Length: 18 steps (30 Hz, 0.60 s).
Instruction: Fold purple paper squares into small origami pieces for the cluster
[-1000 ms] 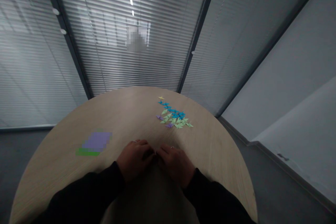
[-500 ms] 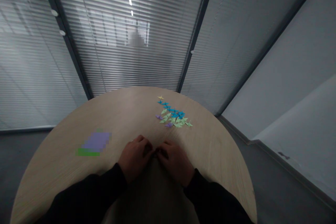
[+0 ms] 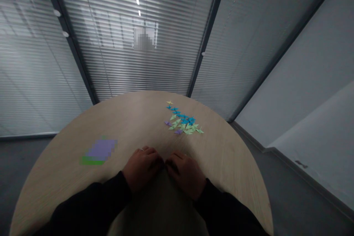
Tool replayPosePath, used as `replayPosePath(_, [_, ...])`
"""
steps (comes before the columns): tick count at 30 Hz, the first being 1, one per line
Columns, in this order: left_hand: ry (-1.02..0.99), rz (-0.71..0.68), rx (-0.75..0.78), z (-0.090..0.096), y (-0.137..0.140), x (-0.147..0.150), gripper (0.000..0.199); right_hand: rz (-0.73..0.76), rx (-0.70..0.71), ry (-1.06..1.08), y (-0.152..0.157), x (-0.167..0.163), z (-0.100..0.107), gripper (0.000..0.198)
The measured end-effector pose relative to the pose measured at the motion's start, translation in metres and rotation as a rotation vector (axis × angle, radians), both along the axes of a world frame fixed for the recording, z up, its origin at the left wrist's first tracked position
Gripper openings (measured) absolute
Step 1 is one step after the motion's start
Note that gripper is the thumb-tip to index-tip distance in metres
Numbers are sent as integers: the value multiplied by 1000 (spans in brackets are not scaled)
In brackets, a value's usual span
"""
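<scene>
My left hand (image 3: 143, 167) and my right hand (image 3: 186, 173) meet at the near middle of the round wooden table (image 3: 132, 118). Their fingers are curled and closed, tips close together. Whatever lies between the fingertips is hidden or too dark to make out. Beyond the hands lies a group of small folded paper cranes: pale green ones (image 3: 189, 129), blue ones (image 3: 184, 118), a few purple ones (image 3: 178, 132) and one yellow (image 3: 169, 102). To the left of my left hand rests a blurred stack of purple and green paper sheets (image 3: 101, 149).
Glass panels with blinds (image 3: 143, 70) and dark frames stand behind the table's far edge. A white wall (image 3: 318, 81) rises on the right above the grey floor (image 3: 279, 191).
My fingers have curled further inward and my knuckles have dropped slightly, so the gap between thumb and fingers of my left hand no longer shows. The paper cranes and sheets are unmoved.
</scene>
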State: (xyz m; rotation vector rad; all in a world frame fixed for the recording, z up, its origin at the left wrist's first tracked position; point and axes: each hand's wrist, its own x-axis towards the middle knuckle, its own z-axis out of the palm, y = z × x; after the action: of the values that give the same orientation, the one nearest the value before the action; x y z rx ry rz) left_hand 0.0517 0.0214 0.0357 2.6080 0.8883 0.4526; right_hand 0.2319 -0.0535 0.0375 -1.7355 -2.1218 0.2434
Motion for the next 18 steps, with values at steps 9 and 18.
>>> replayPosePath(9, [-147, -22, 211, -1, -2, -2, 12, -21, 258, 67, -4, 3, -5, 10])
replayPosePath(18, [-424, 76, 214, -2, -12, -1, 17, -10, 615, -7, -11, 6, -4, 22])
